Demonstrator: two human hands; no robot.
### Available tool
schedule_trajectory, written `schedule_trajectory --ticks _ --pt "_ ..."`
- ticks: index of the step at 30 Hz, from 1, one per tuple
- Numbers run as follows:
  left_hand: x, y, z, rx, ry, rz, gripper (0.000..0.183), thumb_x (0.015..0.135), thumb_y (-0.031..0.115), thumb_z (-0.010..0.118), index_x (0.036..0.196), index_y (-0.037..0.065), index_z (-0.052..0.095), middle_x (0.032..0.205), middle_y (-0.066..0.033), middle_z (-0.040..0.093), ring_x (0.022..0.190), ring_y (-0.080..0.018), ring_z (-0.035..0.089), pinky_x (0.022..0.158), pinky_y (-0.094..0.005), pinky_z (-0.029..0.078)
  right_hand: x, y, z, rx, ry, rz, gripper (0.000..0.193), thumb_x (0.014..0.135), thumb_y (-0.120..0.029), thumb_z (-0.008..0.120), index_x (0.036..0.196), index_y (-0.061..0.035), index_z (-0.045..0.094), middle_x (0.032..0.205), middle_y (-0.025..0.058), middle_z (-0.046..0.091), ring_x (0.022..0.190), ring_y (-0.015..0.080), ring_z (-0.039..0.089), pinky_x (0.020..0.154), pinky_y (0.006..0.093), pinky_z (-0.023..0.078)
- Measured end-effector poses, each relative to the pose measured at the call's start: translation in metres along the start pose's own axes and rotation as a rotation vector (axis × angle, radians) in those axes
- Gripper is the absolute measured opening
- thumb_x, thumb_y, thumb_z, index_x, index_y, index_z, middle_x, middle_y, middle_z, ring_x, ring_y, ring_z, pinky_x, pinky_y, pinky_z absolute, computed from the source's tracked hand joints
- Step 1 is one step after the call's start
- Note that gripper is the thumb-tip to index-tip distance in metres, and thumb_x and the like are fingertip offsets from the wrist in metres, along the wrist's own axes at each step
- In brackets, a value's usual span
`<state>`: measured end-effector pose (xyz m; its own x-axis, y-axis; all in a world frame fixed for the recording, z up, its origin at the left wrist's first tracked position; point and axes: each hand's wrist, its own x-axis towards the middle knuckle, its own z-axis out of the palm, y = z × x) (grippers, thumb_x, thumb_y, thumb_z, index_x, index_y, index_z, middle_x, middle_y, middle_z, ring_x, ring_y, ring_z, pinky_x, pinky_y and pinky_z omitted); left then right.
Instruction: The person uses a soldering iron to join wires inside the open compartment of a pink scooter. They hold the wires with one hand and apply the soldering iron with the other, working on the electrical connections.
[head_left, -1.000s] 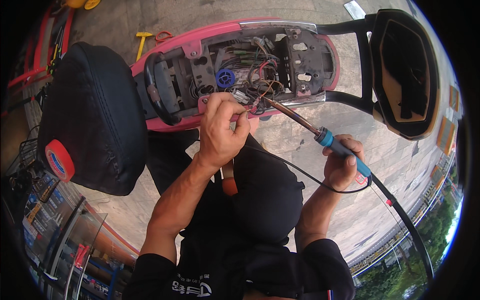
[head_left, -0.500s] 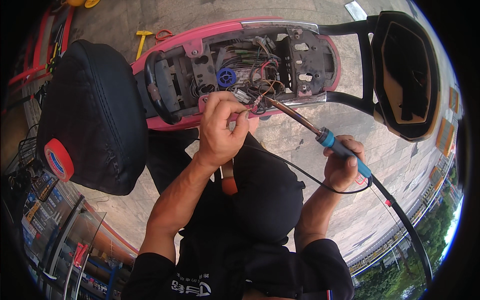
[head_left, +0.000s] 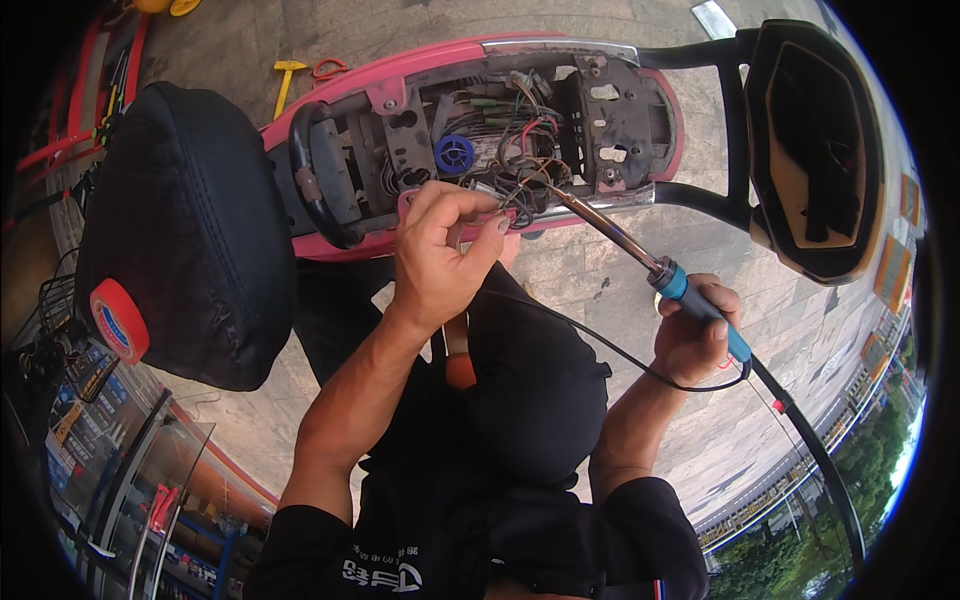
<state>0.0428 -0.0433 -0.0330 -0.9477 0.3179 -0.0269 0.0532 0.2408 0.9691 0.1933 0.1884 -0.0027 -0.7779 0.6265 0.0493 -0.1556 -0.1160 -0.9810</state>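
Note:
In front of me lies the opened body of a pink scooter [head_left: 400,70], its bay full of tangled wires [head_left: 522,130]. My left hand [head_left: 442,255] is closed at the bay's near edge, thumb and forefinger pinching a thin wire [head_left: 508,209]; the fingers partly hide it. My right hand [head_left: 697,325] grips the blue and grey handle of a soldering iron [head_left: 625,243]. The iron's tip points up and left, close to the wires right of my left fingertips; whether it touches any, I cannot tell. A blue spool [head_left: 453,154] rests in the bay.
A black seat [head_left: 185,240] stands at left with a red tape roll [head_left: 118,320] on it. A black backrest [head_left: 815,150] on a tubular frame juts out at right. Beyond the scooter, a yellow hammer-shaped tool [head_left: 286,85] lies on the paving. The iron's black cable [head_left: 815,450] trails lower right.
The soldering iron and my right hand have shifted slightly right, taking the tip away from my left fingertips. My left hand stays almost in place, still pinching.

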Motion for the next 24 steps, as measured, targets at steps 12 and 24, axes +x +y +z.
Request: schedule_trajectory --ticks 12,24 --pt "0.003 -0.007 -0.004 -0.048 -0.029 0.001 0.008 0.088 0.001 0.069 0.094 -0.003 0.067 0.093 -0.0048 0.061 0.081 -0.0096 0.056 0.069 -0.0213 0.045 0.002 0.001 -0.002 0.058 0.006 0.001 0.048 0.091 -0.042 0.064 0.109 0.0027 0.057 0.097 0.0228 0.060 0.068 0.0245 0.061 0.063 0.0338 0.053" --pt "0.004 0.003 -0.001 0.002 -0.027 0.033 0.010 0.080 -0.003 0.070 0.089 0.000 0.068 0.087 -0.0086 0.064 0.082 -0.0212 0.064 0.072 -0.0306 0.050 0.004 0.001 -0.001 0.075 0.038 -0.010 0.046 0.092 -0.039 0.064 0.110 0.0021 0.057 0.096 0.0229 0.060 0.069 0.0248 0.062 0.064 0.0338 0.053"
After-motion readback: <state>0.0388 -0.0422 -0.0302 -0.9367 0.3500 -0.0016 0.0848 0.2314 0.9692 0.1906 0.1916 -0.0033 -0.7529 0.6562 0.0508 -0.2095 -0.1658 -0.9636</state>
